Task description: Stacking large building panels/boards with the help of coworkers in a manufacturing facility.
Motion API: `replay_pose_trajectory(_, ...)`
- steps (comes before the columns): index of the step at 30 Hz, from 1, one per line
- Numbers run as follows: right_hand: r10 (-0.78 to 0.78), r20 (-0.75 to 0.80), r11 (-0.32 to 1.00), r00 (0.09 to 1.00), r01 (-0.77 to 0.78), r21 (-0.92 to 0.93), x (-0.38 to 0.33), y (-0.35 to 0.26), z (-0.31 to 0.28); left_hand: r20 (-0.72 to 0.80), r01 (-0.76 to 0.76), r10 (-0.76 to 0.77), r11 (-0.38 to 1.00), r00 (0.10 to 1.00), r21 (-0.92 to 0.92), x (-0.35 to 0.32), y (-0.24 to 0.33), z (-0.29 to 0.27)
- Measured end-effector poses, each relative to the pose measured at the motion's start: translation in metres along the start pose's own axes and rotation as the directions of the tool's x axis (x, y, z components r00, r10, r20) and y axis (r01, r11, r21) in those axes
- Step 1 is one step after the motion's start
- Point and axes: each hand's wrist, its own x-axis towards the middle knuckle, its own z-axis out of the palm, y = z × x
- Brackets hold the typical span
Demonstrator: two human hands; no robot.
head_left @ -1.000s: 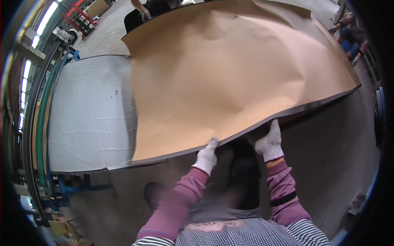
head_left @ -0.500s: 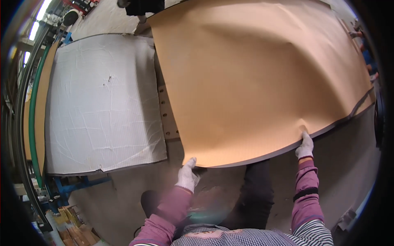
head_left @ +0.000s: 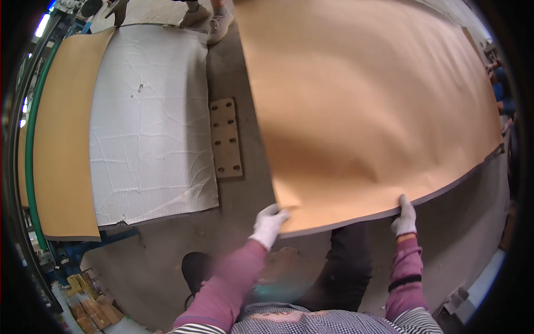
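A large tan cardboard sheet (head_left: 367, 106) with a grey edge spreads in front of me, bulging and creased near its close edge. My left hand (head_left: 270, 224), in a pale work glove, grips its near left corner, thumb on top. Farther right, my right hand (head_left: 405, 217), also gloved, pinches the same near edge between thumb and fingers. To the left lies a creased white sheet (head_left: 156, 128) with small dark marks. Another tan sheet (head_left: 64, 133) overlaps its left side, beside a long green roller or bar.
A perforated tan plate (head_left: 226, 138) lies on the grey floor between the sheets. A co-worker's shoes (head_left: 219, 25) and gloved hand (head_left: 118, 12) show at the far side. The green bar (head_left: 39, 117) borders the left. Wooden pieces (head_left: 92, 306) lie at lower left.
The large tan sheet and my left hand have moved right, away from the white sheet. A tan sheet at left now covers more of the white one. The perforated plate is uncovered.
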Motion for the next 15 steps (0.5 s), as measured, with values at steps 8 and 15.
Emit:
replay_pose_trajectory(8, 0.056, -0.007, 0.995, 0.998, -0.056, -0.084, -0.023, 0.013, 0.047, -0.103, -0.015, 0.010, 0.999, 0.995, -0.051, 0.060, -0.018, 0.020)
replay_pose_trajectory(15, -0.013, 0.004, 0.939, 1.000, 0.014, -0.345, -0.041, 0.008, 0.057, -0.154, -0.021, 0.042, 0.990, 0.987, 0.136, 0.068, -0.016, 0.022)
